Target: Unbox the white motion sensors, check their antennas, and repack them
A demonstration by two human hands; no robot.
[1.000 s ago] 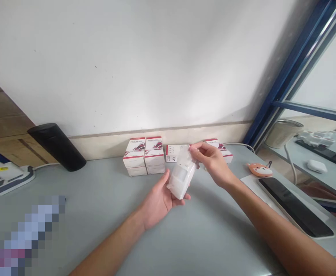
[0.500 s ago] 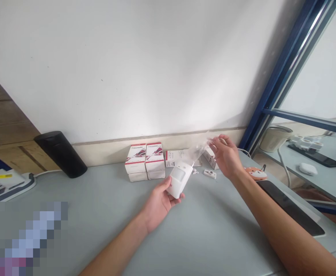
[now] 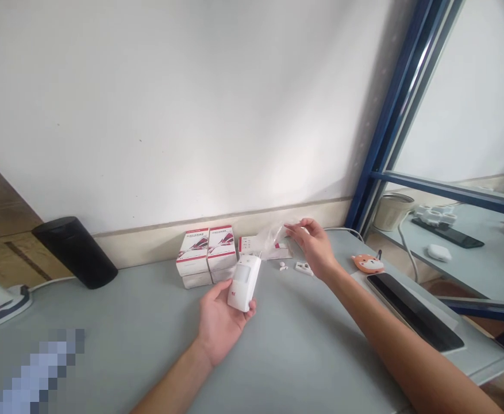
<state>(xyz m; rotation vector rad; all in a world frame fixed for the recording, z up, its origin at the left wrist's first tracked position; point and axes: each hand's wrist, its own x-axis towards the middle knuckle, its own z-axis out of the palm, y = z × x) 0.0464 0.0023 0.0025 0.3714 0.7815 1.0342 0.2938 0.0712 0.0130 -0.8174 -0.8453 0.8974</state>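
Note:
A white motion sensor (image 3: pixel 243 282) with a rounded window and a small red mark is gripped by my left hand (image 3: pixel 224 322), thumb on its left edge and fingers curled behind. My right hand (image 3: pixel 312 244) pinches a clear plastic bag (image 3: pixel 273 238) by its upper right end. The bag's lower end hangs close to the sensor's top; whether they touch I cannot tell. Just right of the sensor, small white parts (image 3: pixel 283 267) and a white bracket (image 3: pixel 304 268) lie on the grey table (image 3: pixel 277 345).
Stacked red-and-white boxes (image 3: pixel 206 250) stand by the wall, with another box (image 3: pixel 247 246) lying beside them. A black cylinder (image 3: pixel 76 253) leans at the left. At the right are an orange animal-face item (image 3: pixel 368 263), a dark phone-like slab (image 3: pixel 413 310) and a blue-framed glass panel (image 3: pixel 376 144).
The view has shifted, so the scene sits further left. My right hand is a little lower, and the bag now looks looser, draping above the sensor.

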